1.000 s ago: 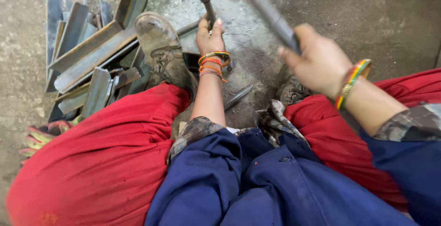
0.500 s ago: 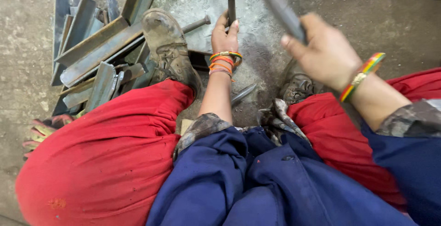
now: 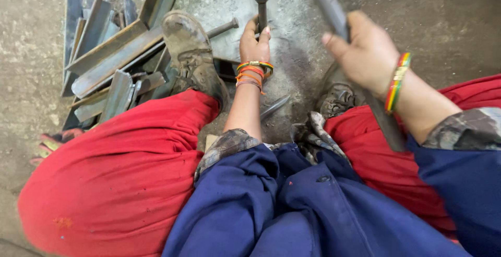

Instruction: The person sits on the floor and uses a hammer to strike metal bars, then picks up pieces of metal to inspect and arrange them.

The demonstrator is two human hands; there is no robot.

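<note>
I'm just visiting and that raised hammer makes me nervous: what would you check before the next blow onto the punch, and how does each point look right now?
1. Punch upright on the metal plate: ok, it stands close to vertical.
2. Left hand gripping the punch below its head: ok, the fingers sit low on the shaft.
3. Right hand firmly around the hammer handle: ok, fist closed on it.
4. Hammer head lined up over the punch: cannot tell, the head is out of frame.
5. Boot clear of the punch: ok, it rests to one side, apart from it.
6. Loose steel angle pieces away from the strike point: ok, piled beyond the boot.
</note>
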